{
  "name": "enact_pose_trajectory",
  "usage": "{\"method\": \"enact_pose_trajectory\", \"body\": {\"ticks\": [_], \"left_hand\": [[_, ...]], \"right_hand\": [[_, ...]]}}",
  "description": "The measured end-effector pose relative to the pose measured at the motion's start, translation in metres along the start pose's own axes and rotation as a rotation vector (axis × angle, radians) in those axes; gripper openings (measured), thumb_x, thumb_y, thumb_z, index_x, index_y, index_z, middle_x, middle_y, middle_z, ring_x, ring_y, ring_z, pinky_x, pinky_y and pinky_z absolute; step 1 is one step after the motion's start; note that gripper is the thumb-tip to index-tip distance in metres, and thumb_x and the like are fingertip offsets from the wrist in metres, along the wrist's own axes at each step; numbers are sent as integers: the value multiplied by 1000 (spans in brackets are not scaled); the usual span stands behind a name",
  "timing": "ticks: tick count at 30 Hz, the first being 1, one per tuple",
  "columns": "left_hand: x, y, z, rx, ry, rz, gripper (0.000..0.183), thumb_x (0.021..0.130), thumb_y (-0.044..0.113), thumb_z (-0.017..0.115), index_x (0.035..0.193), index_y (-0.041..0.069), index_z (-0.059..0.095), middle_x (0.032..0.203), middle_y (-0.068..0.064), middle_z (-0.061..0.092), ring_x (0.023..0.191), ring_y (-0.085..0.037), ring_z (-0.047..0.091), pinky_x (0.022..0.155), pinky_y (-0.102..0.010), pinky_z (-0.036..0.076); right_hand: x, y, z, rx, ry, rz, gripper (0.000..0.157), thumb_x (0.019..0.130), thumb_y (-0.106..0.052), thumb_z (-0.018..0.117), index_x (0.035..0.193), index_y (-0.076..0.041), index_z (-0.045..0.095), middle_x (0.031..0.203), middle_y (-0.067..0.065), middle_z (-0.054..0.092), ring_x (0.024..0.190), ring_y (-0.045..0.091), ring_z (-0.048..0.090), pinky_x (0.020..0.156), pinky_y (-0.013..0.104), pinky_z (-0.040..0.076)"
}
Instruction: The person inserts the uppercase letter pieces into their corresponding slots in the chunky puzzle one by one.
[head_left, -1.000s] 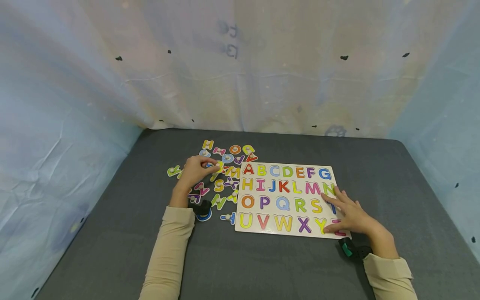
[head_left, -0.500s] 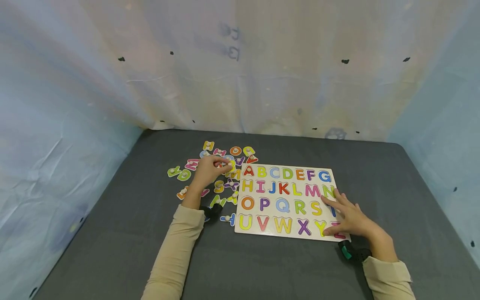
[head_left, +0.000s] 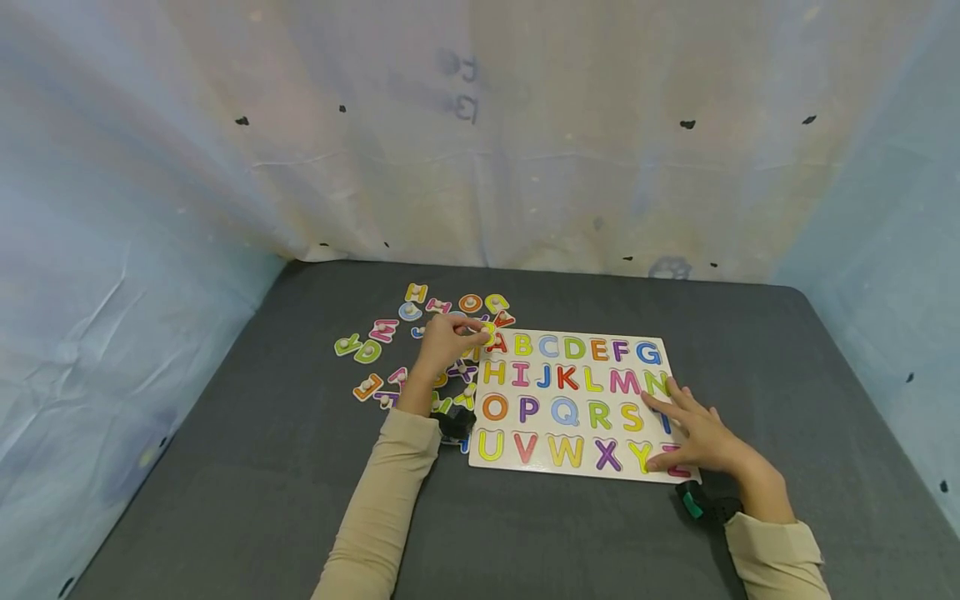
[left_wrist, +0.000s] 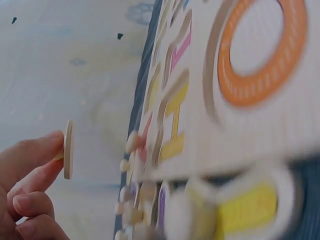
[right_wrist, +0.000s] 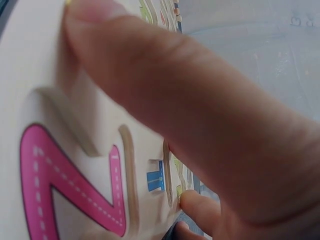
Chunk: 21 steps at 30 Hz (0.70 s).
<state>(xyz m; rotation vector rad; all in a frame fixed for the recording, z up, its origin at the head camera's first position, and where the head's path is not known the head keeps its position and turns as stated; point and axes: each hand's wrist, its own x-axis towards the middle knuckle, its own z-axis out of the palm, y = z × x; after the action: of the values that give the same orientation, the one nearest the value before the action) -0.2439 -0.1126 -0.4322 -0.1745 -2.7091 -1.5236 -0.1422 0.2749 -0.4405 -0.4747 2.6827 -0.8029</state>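
Piece and board, as I see them from my remote station. The left hand pinches a small letter piece between its fingertips, the remaining fingers loosely curled; the right hand lies with fingers spread across the right end of the alphabet board, touching it and gripping nothing that I can see. The board rests on the table with its long axis running left to right, so the hands stand at opposite ends of it. In the head view the piece, yellow there, appears over the far left corner, in line with the red A; the left wrist view shows it edge-on, apart from the board, its flat faces roughly parallel to the board's surface. I cannot read its letter or tell how its outline is turned. In my judgement the coming move turns on this offset: the recesses extend rightward and nearer from the piece, the B recess being just beside the A, and the left hand is much the nearer to them. Loose letters lie scattered left of and beyond the board.
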Motion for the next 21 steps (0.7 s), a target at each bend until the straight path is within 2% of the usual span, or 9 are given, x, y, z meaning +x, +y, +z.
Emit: {"method": "enact_pose_trajectory", "body": {"ticks": [5, 7, 10, 12, 14, 17, 21], "left_hand": [[4, 6, 17, -29, 4, -81, 26, 82, 21, 76, 101, 3, 75, 53, 3, 28, 48, -12, 21, 50, -24, 20], [6, 8, 24, -27, 8, -130, 25, 82, 22, 77, 101, 6, 76, 61, 1, 45, 54, -12, 32, 54, -24, 27], [8, 12, 34, -45, 2, -205, 25, 82, 24, 77, 101, 9, 76, 95, -8, 67, 80, -17, 55, 72, -27, 46], [10, 14, 40, -61, -3, -241, 24, 81, 24, 78, 100, 10, 76, 119, -10, 67, 102, -23, 59, 87, -36, 49], [12, 15, 44, -57, -8, -257, 24, 81, 25, 78, 99, 10, 76, 121, -12, 66, 109, -27, 60, 91, -39, 50], [14, 17, 51, -40, -3, -276, 22, 80, 26, 78, 96, 10, 77, 113, -12, 68, 100, -27, 61, 79, -33, 51], [16, 19, 58, 5, 1, -310, 20, 80, 28, 78, 94, 14, 78, 108, -9, 69, 90, -22, 62, 65, -23, 45]], "right_hand": [[0, 0, 1, 5, -1, 2, 105, 61, -37, 88, 145, -1, 37, 154, 38, 9, 137, 66, 7, 99, 81, 3], [0, 1, 1, 8, 1, 0, 104, 61, -37, 88, 145, -2, 37, 154, 38, 9, 137, 66, 7, 99, 82, 2], [0, 2, 1, 7, 5, -3, 104, 61, -36, 88, 145, -2, 37, 154, 39, 9, 137, 66, 7, 99, 82, 2], [0, 2, 1, 6, 7, -5, 103, 61, -36, 88, 145, -2, 37, 154, 39, 9, 137, 67, 7, 99, 82, 2], [0, 2, 1, 5, 7, -4, 103, 61, -35, 88, 145, -2, 37, 154, 39, 9, 137, 66, 7, 99, 82, 2], [0, 2, 1, 2, 8, -8, 102, 62, -33, 88, 145, -3, 38, 154, 39, 10, 137, 67, 8, 99, 82, 3], [0, 3, 2, -5, 11, -14, 100, 63, -34, 88, 145, -4, 38, 153, 39, 11, 136, 67, 9, 99, 82, 5]]}}
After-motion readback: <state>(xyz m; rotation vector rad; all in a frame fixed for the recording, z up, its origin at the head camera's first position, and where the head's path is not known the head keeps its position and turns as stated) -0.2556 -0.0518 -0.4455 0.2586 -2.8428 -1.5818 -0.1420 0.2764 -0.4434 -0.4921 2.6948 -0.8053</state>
